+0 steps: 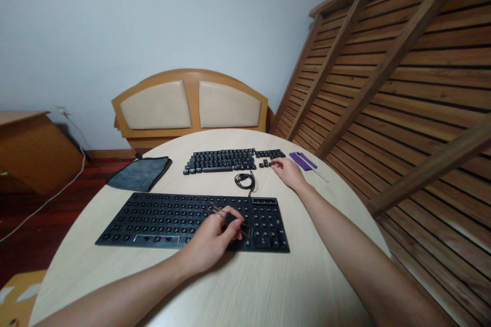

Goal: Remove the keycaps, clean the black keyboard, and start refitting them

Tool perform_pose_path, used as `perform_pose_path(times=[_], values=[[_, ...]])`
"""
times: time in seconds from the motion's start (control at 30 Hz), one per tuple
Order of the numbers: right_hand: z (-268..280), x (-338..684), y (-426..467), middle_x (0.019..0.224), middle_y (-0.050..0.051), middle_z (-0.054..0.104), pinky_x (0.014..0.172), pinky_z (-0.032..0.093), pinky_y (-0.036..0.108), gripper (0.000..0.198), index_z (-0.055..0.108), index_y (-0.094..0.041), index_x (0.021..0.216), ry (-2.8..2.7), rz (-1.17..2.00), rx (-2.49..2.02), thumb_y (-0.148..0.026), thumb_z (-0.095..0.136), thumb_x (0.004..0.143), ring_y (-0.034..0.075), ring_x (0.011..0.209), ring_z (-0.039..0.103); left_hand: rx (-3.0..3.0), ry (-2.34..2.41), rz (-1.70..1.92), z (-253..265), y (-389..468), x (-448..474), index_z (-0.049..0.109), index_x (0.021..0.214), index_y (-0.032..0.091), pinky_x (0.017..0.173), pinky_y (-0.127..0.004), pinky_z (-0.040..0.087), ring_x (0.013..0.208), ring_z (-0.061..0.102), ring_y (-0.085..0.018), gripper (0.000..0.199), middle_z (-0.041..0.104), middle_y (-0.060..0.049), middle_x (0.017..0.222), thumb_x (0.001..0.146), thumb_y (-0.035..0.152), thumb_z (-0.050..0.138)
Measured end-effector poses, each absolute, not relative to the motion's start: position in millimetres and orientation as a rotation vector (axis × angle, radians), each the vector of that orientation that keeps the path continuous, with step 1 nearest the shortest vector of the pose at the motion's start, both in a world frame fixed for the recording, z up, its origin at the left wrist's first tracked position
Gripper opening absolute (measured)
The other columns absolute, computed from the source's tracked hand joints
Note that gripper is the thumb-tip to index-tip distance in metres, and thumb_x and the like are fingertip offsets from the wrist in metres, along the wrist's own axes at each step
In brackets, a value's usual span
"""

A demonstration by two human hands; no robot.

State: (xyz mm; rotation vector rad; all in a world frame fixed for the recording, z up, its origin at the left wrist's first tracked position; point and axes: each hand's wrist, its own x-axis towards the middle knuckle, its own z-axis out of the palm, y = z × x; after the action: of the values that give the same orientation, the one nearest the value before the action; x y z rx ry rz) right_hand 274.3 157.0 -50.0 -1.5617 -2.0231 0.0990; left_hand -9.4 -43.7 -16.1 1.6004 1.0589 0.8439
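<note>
Toward the near edge of the pale round tabletop (307,265), black keyboard base (161,214), lengthwise left to right, most switches bare. At its near right corner, a few large black keycaps (263,241). Over its right half, left hand (213,237), thumb and fingers pinched around a wire-ended tool (231,218), dark in the middle. Just beyond the base, coiled black cable (252,181). By the tabletop's left edge, folded grey cloth (138,173), dark-bordered. Past the coil, toward the far edge, loose black keycaps (218,159) in keyboard-like rows. At their right end, right hand (289,172), fingertips at a small cluster of keycaps (265,163); cannot tell whether grasping one. Just beside, toward the right edge, purple strips (300,161) and thin metal rod (321,176). Beyond the far edge, wooden headboard (195,107), two cream panels.
</note>
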Motion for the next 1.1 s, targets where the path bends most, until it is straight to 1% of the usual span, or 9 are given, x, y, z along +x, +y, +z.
perform_pose_path(times=[0.17,0.33,0.43,0.5,0.57,0.73,0.8,0.97,1.1], values=[[-49,272,156,0.098,0.006,0.073,0.081,0.047,0.027,0.027,0.07,-0.018,0.113,-2.031,0.134,-1.558,-0.024,0.061,0.089,0.018,0.091,0.065,1.652,1.076,0.845,-20,-44,-10,0.058,0.103,0.017,0.071,-0.032,0.047,0.074,0.063,-0.019,0.028,0.068,-0.004,0.077,0.1,0.041,0.046],[-34,271,141,0.096,0.005,0.071,0.075,0.046,0.027,0.033,0.067,-0.019,0.116,-2.06,0.147,-1.575,-0.025,0.068,0.083,0.018,0.086,0.064,1.763,1.129,0.816,-21,-46,-10,0.059,0.105,0.018,0.072,-0.031,0.047,0.077,0.066,-0.02,0.027,0.071,-0.004,0.08,0.101,0.04,0.045],[-17,268,123,0.091,0.006,0.071,0.071,0.044,0.028,0.024,0.07,-0.019,0.104,-2.091,0.153,-1.583,-0.026,0.07,0.081,0.02,0.082,0.064,1.861,1.16,0.788,-18,-49,-10,0.061,0.104,0.019,0.07,-0.031,0.047,0.076,0.067,-0.02,0.025,0.071,-0.003,0.08,0.1,0.038,0.046],[-3,264,106,0.087,0.006,0.071,0.069,0.044,0.028,0.014,0.071,-0.02,0.093,-2.124,0.173,-1.565,-0.029,0.067,0.083,0.021,0.079,0.064,1.925,1.178,0.771,-15,-51,-8,0.062,0.102,0.019,0.068,-0.03,0.046,0.074,0.067,-0.02,0.023,0.072,-0.003,0.079,0.1,0.037,0.047],[11,257,86,0.087,0.006,0.072,0.069,0.044,0.028,0.014,0.07,-0.021,0.088,-2.168,0.214,-1.516,-0.032,0.063,0.088,0.02,0.08,0.065,1.966,1.193,0.77,-10,-52,-7,0.062,0.099,0.019,0.067,-0.03,0.045,0.072,0.067,-0.02,0.022,0.072,-0.002,0.078,0.099,0.035,0.047],[28,237,30,0.096,0.005,0.069,0.086,0.046,0.033,0.013,0.067,-0.023,0.09,-2.393,0.44,-1.08,-0.035,0.063,0.091,0.021,0.095,0.062,2.013,1.224,0.765,-1,-46,0,0.063,0.092,0.019,0.063,-0.029,0.045,0.064,0.066,-0.019,0.021,0.071,-0.002,0.071,0.097,0.031,0.047],[25,231,13,0.102,0.004,0.067,0.093,0.046,0.035,0.016,0.066,-0.023,0.092,-2.467,0.563,-0.898,-0.038,0.069,0.087,0.022,0.103,0.06,2.095,1.203,0.745,-1,-43,3,0.065,0.088,0.019,0.063,-0.029,0.044,0.062,0.065,-0.018,0.021,0.069,-0.002,0.069,0.096,0.027,0.047],[6,226,-4,0.127,0.007,0.059,0.108,0.039,0.04,0.039,0.062,-0.023,0.099,-2.547,0.773,-0.73,-0.042,0.083,0.071,0.026,0.13,0.047,2.186,1.146,0.718,-6,-36,9,0.063,0.081,0.018,0.062,-0.027,0.043,0.06,0.062,-0.016,0.023,0.066,-0.002,0.069,0.095,0.022,0.044],[-1,226,-4,0.132,0.008,0.056,0.111,0.036,0.044,0.039,0.059,-0.023,0.093,-2.531,0.809,-0.71,-0.037,0.085,0.068,0.028,0.136,0.041,2.122,0.995,0.706,-8,-33,6,0.06,0.083,0.018,0.062,-0.025,0.044,0.061,0.06,-0.015,0.028,0.062,0.0,0.068,0.1,0.03,0.041]])
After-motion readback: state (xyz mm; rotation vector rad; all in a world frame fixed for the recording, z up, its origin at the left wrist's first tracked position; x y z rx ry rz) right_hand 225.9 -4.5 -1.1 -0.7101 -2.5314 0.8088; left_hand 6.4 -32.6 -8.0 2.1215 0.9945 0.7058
